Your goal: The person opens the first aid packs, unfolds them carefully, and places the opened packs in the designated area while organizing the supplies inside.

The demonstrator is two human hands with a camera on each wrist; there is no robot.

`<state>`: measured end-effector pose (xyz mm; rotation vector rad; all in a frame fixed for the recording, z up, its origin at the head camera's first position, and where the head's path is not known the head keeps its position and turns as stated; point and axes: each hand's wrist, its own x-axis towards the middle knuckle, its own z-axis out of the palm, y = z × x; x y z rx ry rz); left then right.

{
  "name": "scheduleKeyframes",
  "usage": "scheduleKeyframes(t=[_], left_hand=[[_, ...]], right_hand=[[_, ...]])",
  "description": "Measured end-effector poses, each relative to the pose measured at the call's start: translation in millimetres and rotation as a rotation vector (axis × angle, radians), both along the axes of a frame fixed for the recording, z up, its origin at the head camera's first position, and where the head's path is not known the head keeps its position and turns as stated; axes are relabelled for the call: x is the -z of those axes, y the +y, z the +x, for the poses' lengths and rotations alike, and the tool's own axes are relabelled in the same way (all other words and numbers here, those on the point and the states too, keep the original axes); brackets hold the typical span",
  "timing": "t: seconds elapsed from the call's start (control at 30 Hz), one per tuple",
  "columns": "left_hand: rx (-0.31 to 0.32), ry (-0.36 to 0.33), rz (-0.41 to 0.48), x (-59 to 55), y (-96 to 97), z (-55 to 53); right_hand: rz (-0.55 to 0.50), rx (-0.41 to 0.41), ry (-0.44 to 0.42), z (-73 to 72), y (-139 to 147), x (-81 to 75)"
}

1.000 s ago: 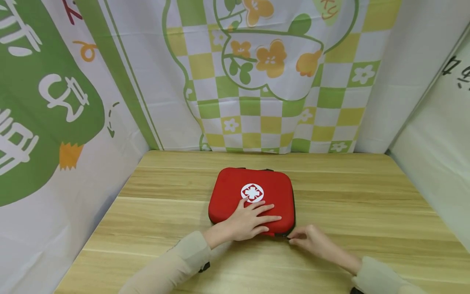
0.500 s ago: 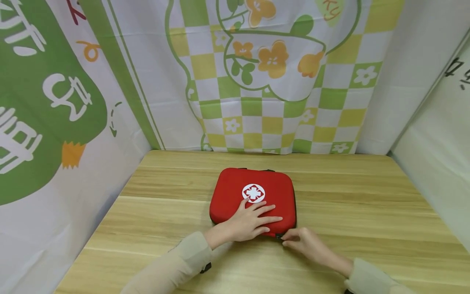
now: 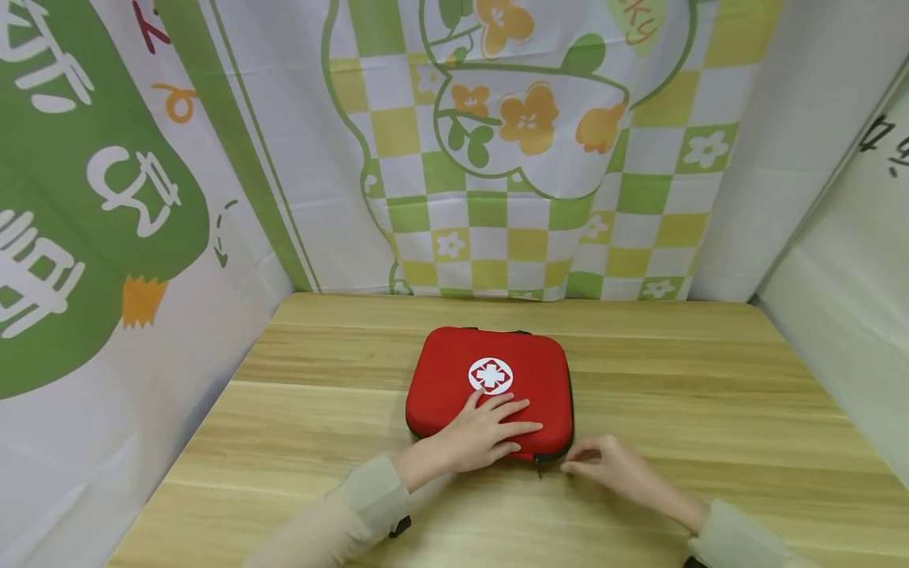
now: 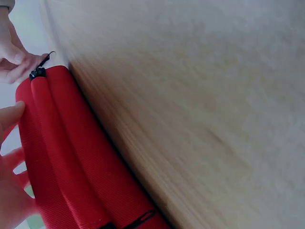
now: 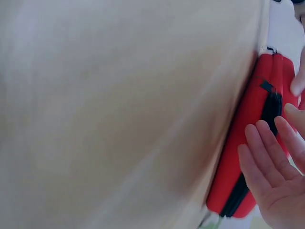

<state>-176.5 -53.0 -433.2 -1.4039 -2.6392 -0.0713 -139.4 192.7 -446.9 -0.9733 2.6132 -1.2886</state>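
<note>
A red zipped first-aid case (image 3: 454, 363) with a white cross emblem lies on the wooden table. My left hand (image 3: 483, 434) rests on its lid with fingers spread, the fingers reaching up to the emblem. Off the case's front right corner is my right hand (image 3: 618, 469), fingers loosely bent and holding nothing. Between this hand and the left one, a small dark zipper pull (image 3: 539, 467) hangs at the front edge. The right wrist view shows the pull (image 5: 267, 86) beside a stretch of black zipper (image 5: 271, 112), with the fingers apart from it.
The wooden table (image 3: 675, 394) extends on all sides of the case. Behind it hangs a curtain (image 3: 490, 237) with green and yellow checks, and printed cloth (image 3: 241, 331) closes off the left side. Another dark zipper pull (image 4: 142, 219) shows in the left wrist view.
My right hand moved left along the case's front corner pinching the zipper pull, then let it go and drew back right. My left hand has stayed on the lid.
</note>
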Motion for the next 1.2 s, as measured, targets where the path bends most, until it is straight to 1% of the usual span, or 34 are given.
scheduleKeyframes(t=[0.17, 0.23, 0.3, 0.4, 0.47, 0.63, 0.73, 0.83, 1.07, 1.2], left_hand=[[0.01, 0.052, 0.045, 0.6, -4.6, 3.8], [0.014, 0.068, 0.068, 1.0, -7.8, 5.4], [0.02, 0.082, 0.098, 2.2, -11.9, 7.1], [0.027, 0.108, 0.153, 4.2, -19.8, 10.1], [0.025, 0.129, 0.183, 6.1, -25.7, 11.7], [-0.008, 0.178, 0.217, 8.4, -39.7, 14.9], [-0.027, 0.196, 0.231, 9.2, -47.8, 16.2], [-0.039, 0.198, 0.26, 10.4, -55.8, 17.1], [-0.041, 0.17, 0.317, 13.6, -69.5, 17.0], [-0.031, 0.177, 0.329, 16.1, -73.2, 15.8]], right_hand=[[0.039, 0.056, 0.04, -13.9, 11, -8.3], [0.049, 0.091, 0.033, -21.3, 15, -11.5], [0.061, 0.122, 0.013, -29.1, 18, -14.3], [0.049, 0.153, -0.031, -41.4, 22, -17.6], [0.033, 0.169, -0.031, -49.9, 23, -18.9], [0.013, 0.238, -0.043, -69.9, 22, -18.1], [0.011, 0.275, -0.094, -80.0, 21, -15.6], [-0.01, 0.295, -0.131, -89.0, 19, -12.9], [-0.042, 0.318, -0.145, -106.3, 11, -12.8], [-0.052, 0.303, -0.169, -114.9, 5, -14.6]])
